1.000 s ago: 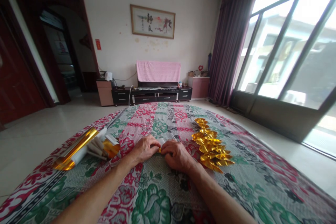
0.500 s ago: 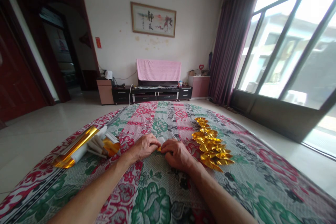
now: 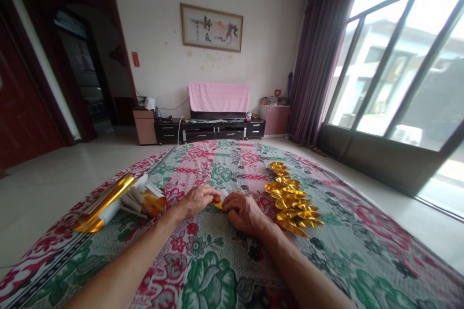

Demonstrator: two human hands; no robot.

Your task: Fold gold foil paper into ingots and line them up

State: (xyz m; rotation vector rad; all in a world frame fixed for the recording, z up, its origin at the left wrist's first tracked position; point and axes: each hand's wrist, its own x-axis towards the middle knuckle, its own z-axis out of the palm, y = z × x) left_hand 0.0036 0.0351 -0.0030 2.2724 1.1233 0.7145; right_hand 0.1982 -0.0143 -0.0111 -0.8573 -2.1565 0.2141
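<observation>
Head view | left hand (image 3: pixel 196 200), right hand (image 3: pixel 243 211) pinching gold foil piece (image 3: pixel 217 202), mostly hidden

Floral cloth (image 3: pixel 217 270): open surface lay near the body and beyond the hands towards the far edge. Left flank: bundle of gold foil sheets and white rolls (image 3: pixel 119 200) blocked passage just beside the left hand (image 3: pixel 195 201). Right flank: row of folded gold pieces (image 3: pixel 292 200) stood near the right hand (image 3: pixel 246 212), a narrow strip of cloth between. Far right of the row, cloth lay bare.
</observation>
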